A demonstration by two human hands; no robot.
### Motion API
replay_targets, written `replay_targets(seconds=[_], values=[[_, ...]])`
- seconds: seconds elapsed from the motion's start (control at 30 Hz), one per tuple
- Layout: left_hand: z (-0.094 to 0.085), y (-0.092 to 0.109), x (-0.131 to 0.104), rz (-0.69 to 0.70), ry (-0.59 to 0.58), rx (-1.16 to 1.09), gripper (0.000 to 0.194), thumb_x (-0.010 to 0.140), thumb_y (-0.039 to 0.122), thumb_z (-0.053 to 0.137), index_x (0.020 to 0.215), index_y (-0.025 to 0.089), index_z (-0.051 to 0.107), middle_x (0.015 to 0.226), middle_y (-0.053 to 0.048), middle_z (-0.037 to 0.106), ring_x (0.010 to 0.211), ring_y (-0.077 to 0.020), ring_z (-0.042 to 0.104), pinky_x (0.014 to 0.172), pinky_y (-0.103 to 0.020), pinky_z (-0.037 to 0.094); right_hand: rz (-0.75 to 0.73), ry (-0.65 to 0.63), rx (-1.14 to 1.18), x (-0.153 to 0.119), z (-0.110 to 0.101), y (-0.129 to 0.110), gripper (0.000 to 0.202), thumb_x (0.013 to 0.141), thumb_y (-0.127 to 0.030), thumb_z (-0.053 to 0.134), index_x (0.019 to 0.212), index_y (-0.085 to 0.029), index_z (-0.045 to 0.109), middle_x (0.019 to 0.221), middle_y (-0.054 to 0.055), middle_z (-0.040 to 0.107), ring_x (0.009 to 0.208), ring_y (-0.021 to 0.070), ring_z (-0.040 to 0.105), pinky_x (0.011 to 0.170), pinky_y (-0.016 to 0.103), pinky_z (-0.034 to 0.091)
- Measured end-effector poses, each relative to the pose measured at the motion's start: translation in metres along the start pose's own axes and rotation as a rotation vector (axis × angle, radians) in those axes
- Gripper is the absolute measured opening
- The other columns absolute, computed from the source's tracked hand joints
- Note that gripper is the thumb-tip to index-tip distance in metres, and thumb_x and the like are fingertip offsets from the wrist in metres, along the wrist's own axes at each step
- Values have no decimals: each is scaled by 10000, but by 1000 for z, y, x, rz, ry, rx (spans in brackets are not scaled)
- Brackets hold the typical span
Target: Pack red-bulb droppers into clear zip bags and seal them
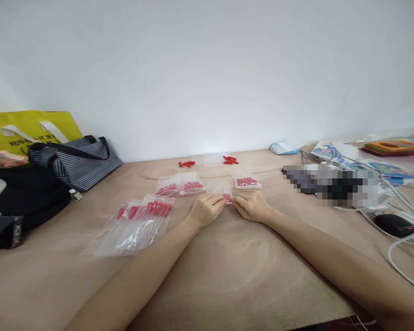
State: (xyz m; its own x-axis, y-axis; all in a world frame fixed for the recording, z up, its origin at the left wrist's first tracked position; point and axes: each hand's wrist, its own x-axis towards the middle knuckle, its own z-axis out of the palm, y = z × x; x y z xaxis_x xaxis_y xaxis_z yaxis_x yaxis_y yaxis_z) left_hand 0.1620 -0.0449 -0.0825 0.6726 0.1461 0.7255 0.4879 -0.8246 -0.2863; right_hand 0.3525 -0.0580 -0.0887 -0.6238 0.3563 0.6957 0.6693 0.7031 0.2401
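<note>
A clear plastic bag with red pieces at its near end lies between my two hands. My left hand is closed on the bag's left side, and my right hand is closed on its right side. Just beyond to the right is another bag with red pieces. Two similar bags lie side by side beyond my left hand. An overlapping group of clear bags with red ends rests left of my left forearm. Loose red pieces lie in two small piles near the wall.
At the left are a striped bag, a yellow bag and a black bag. White cables, a black mouse and printed sheets lie right. A blue-white packet sits by the wall.
</note>
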Motion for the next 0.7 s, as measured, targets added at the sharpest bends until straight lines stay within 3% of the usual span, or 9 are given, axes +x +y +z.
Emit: replay_targets(seconds=[0.2,0.47,0.7], values=[[-3,-2,-1,35,-5,29,170,828,149,461,739,151,606,719,-9,660,611,-123,592,547,-241,438,-9,0,-19,-2,0,1,227,829,-178,404,653,-154,546,568,4,541,534,87,456,501,231,274],[-2,-2,-2,62,25,19,161,832,150,458,767,143,604,771,-13,669,644,-114,610,555,-227,450,-121,145,-85,0,3,0,143,819,-157,464,791,-167,604,701,8,606,600,81,497,523,229,307],[-4,-4,-1,60,36,36,182,838,150,453,749,146,611,770,-20,673,632,-111,616,568,-225,468,-92,117,-80,0,3,0,203,819,-132,408,769,-163,603,656,6,588,571,80,493,512,244,302]])
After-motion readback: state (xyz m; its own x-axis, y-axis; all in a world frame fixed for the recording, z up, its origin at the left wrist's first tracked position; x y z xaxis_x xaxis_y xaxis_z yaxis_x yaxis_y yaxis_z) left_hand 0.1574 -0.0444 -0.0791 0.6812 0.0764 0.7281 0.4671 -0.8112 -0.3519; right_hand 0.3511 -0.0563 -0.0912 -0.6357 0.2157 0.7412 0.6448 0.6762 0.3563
